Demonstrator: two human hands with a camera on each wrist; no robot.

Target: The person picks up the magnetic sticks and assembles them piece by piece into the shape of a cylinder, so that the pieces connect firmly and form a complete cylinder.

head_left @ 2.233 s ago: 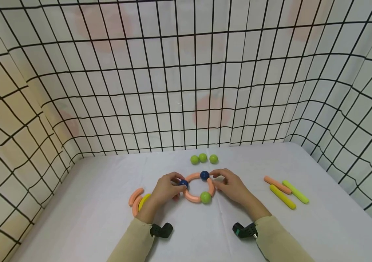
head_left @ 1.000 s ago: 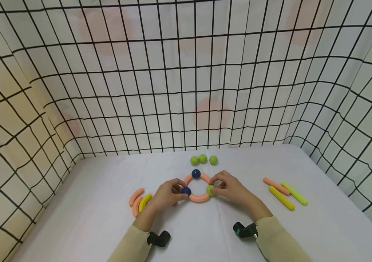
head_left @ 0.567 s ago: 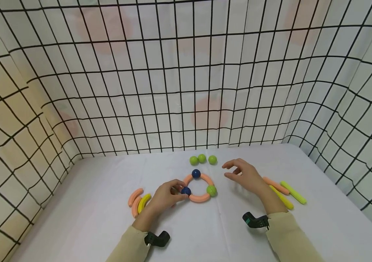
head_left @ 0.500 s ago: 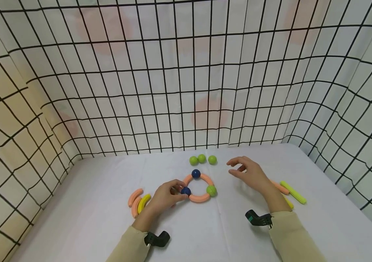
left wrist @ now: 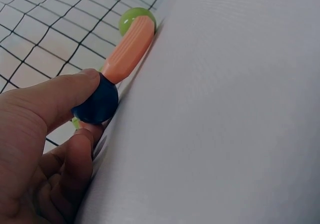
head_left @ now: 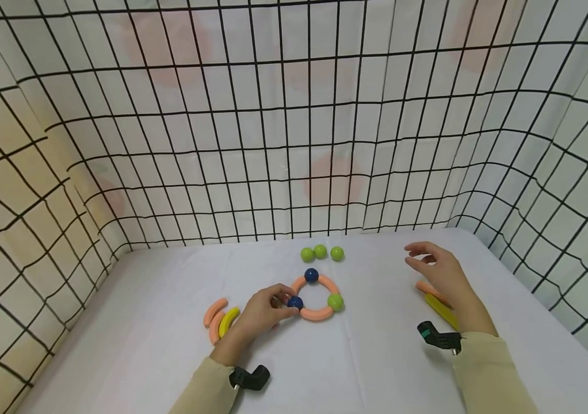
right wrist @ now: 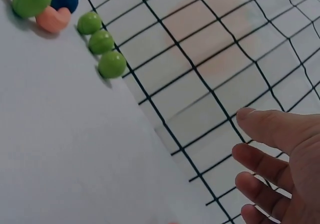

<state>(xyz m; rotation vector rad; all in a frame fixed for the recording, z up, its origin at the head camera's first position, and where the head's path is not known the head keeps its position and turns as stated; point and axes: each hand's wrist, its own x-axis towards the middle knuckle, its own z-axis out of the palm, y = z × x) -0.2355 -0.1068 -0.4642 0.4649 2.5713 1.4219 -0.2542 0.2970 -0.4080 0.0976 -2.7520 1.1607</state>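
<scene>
A ring of curved orange pieces joined by balls lies mid-table. Its green ball is at the right, one blue ball at the top. My left hand pinches the other blue ball at the ring's left, thumb on its near side; a curved orange piece extends from it to the green ball. My right hand holds nothing, fingers relaxed, above the right side of the table. Beneath it are a straight orange stick and a yellow stick, partly hidden by the wrist.
Three loose green balls sit behind the ring. Left of my left forearm lie curved orange pieces and a curved yellow piece. A black grid-patterned white sheet borders the white table at the back and sides.
The ring has turned, bringing the green ball to its right. My right hand has let go of that ball and moved right, over the sticks. My left hand still pinches a blue ball.
</scene>
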